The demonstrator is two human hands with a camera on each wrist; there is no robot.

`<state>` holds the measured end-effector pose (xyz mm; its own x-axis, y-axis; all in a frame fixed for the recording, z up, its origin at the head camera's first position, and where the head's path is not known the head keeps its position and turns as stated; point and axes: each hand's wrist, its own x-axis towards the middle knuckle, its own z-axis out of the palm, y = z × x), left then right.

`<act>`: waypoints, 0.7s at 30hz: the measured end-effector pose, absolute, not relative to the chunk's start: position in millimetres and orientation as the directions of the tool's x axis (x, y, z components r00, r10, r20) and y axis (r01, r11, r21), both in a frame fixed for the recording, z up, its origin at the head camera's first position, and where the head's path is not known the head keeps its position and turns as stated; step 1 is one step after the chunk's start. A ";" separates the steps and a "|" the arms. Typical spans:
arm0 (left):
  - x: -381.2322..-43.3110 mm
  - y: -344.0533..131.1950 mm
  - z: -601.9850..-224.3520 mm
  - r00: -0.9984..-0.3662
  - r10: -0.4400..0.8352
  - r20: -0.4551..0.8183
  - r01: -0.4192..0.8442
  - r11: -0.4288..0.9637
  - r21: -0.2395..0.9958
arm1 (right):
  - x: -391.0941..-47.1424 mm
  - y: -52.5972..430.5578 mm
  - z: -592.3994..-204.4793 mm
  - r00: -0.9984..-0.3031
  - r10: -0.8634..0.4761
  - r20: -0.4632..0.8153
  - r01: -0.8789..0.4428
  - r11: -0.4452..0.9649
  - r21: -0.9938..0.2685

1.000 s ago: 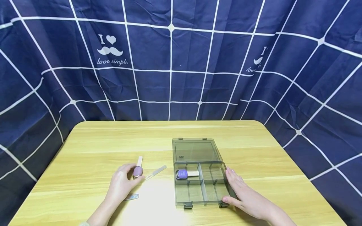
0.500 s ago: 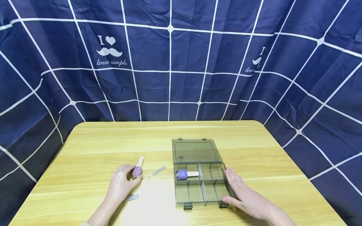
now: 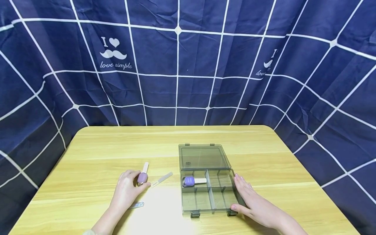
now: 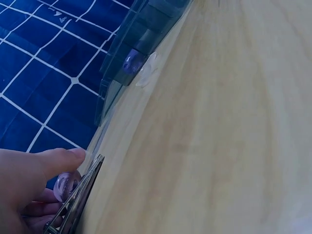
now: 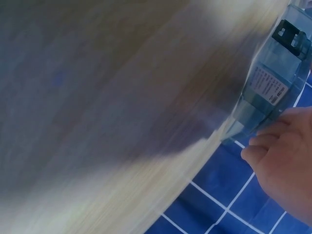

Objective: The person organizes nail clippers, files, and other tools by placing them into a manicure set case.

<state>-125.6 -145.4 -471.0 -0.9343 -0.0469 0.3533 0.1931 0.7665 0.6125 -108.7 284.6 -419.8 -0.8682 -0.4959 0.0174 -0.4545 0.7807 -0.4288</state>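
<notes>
In the head view my left hand (image 3: 126,189) pinches a mauve nail polish bottle (image 3: 142,178) with a pale cap between thumb and fingers, at or just above the table. Beside it lies a slim pale nail file (image 3: 162,179). Metal nail clippers (image 4: 75,200), seen edge-on in the left wrist view, lie near this hand and are partly hidden by the arm in the head view. My right hand (image 3: 255,204) rests along the right side of a grey see-through divided box (image 3: 212,210), fingers straight, thumb at its front corner. A violet nail polish bottle (image 3: 188,181) lies in the back left compartment.
The box's lid (image 3: 204,156) lies folded back, flat behind the compartments. Two dark latches (image 3: 195,214) stick out at the box's front. A blue gridded curtain (image 3: 158,88) surrounds the back and sides of the wooden table (image 3: 123,140).
Almost nothing differs. The mauve bottle tilts very slightly in my left hand. My right hand stays on the box.
</notes>
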 end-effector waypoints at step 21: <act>-127.6 -146.0 -461.8 -0.923 -0.045 0.383 0.197 0.799 0.569 | -108.0 284.3 -414.5 -0.869 -0.495 -0.005 -0.441 0.779 -0.446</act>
